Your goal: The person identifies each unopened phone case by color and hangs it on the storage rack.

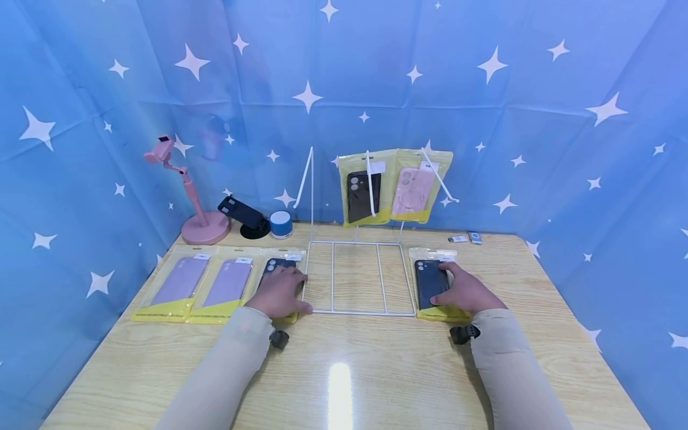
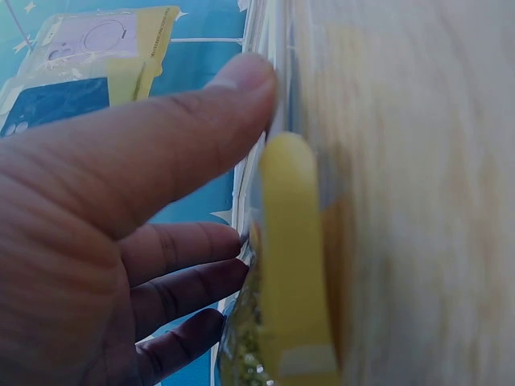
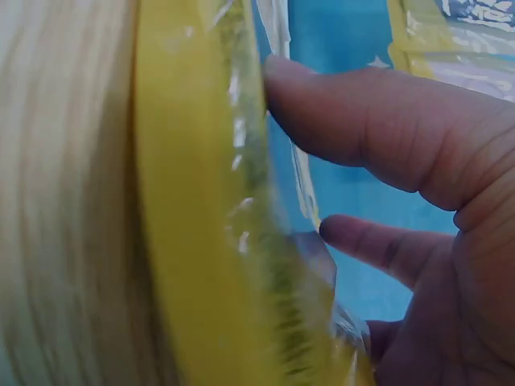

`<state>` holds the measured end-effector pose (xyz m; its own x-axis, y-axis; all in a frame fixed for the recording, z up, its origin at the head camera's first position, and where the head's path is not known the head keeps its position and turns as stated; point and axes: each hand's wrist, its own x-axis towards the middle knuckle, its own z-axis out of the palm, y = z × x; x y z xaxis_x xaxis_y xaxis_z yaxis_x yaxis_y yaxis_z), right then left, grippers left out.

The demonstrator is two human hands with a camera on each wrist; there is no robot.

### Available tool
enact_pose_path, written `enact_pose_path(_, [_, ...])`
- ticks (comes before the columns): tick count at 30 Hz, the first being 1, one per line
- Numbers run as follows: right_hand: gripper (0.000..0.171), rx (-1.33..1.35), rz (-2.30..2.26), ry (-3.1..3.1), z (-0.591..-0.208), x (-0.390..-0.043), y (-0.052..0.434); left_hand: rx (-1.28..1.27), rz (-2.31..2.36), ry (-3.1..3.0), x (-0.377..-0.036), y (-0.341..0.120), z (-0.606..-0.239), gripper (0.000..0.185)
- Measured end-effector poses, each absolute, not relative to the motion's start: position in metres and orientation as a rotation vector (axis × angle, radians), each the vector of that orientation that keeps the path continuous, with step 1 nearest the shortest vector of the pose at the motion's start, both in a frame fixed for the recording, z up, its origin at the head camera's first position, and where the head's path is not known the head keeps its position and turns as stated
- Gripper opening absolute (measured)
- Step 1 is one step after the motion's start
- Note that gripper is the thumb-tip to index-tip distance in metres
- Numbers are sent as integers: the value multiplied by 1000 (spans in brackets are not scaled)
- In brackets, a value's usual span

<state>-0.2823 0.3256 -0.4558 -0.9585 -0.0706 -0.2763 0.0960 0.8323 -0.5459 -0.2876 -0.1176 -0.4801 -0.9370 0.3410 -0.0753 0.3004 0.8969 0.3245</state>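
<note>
On the left of a white wire rack (image 1: 355,243), my left hand (image 1: 282,291) lies over a clear pouch with a yellow lower end holding a dark phone case (image 1: 273,263). In the left wrist view, its thumb (image 2: 233,84) reaches the pouch's surface, with the other fingers loosely extended below. Right of the rack, my right hand (image 1: 466,291) touches another pouched dark phone case (image 1: 427,280). The right wrist view has the thumb (image 3: 338,112) and fingers spread apart against that pouch's face, beside its yellow end (image 3: 193,185). Under the hands, parts of both pouches are hidden.
Two pouches, with a black case (image 1: 357,200) and a pink case (image 1: 412,191), hang on the rack's upper hooks. Purple cases (image 1: 180,280) lie pouched at left. Behind stand a pink stand (image 1: 206,228), a black holder (image 1: 244,214) and a blue cylinder (image 1: 280,225).
</note>
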Motion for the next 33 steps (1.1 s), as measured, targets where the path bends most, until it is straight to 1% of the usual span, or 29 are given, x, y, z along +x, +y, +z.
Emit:
enact_pose_path(6, [107, 14, -858, 2735, -455, -284, 328, 492, 469, 2935, -287, -117, -480, 81])
enact_pose_path(15, [82, 35, -1169, 2610, -451, -285, 335, 492, 469, 2938, -287, -118, -482, 81])
enact_pose_path(20, [69, -15, -1191, 2620, -447, -282, 333, 494, 468, 2940, -286, -118, -481, 81])
enact_pose_path(25, [65, -28, -1198, 2638, -441, -280, 331, 486, 477, 2935, -285, -117, -479, 81])
enact_pose_path(33, [63, -103, -1184, 2677, -423, -273, 329, 477, 478, 2932, -286, -118, -481, 82])
